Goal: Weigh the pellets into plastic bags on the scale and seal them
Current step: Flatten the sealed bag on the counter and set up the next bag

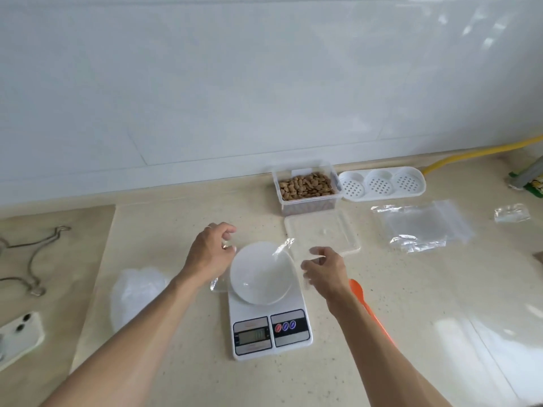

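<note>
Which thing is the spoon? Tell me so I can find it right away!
Find the white kitchen scale in the middle of the beige counter. Just to its right, partly hidden under the person's right hand and forearm, lies the orange spoon, its bowl nearest the hand. It is the only bright orange thing there; everything near it is white or clear.
</note>
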Demonstrator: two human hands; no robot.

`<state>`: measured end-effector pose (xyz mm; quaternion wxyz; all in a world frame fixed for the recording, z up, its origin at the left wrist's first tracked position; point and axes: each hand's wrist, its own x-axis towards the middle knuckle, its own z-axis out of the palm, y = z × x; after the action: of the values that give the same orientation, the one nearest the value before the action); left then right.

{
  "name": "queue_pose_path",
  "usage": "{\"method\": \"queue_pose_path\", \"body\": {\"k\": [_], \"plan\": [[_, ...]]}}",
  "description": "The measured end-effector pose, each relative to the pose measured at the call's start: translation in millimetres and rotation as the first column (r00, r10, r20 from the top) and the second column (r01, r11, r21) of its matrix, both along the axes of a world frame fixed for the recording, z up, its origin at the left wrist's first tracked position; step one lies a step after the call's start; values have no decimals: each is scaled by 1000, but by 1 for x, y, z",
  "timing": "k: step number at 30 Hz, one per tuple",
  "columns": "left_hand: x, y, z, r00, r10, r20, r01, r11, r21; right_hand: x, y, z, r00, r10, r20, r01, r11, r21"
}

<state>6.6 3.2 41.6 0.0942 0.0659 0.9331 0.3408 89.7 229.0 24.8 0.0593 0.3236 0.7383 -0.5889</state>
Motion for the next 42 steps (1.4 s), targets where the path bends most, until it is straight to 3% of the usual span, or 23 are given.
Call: {"method": "queue_pose_path", "body": {"k": [6, 11, 13, 16, 19, 27, 33, 42], "plan": [[-3, -7, -23, 999, -22, 27, 23, 999, -25, 2, -14, -13, 995, -100, 29, 97, 992, 84], [10, -12, -33, 998, -69, 15, 70, 989, -128, 10, -10, -11, 997, -45, 63, 25, 960, 278], [20, -17, -32, 993, -100, -55, 90, 984, -157, 18, -13, -12, 998, 14, 62, -39, 904, 426], [38, -20, -32, 961, -225, -160, 181, 952, -248, 36, -22, -14, 988, 156, 2, -119, 747, 655], [62, -22, -37, 924, -312, -221, 233, 919, -319, 57, -32, -15, 957, 285, 52, -219, 592, 776], [132, -27, -63, 911, -387, -142, 302, 862, -408, 107, -48, -22, 876, 414, 248, -428, 430, 795], [150, -34, -75, 929, -362, -69, 296, 845, -446, 133, -50, -29, 840, 450, 304, -497, 409, 765], [157, -34, -73, 944, -330, 2, 306, 870, -386, 137, -54, -33, 792, 493, 361, -569, 381, 729]]}}
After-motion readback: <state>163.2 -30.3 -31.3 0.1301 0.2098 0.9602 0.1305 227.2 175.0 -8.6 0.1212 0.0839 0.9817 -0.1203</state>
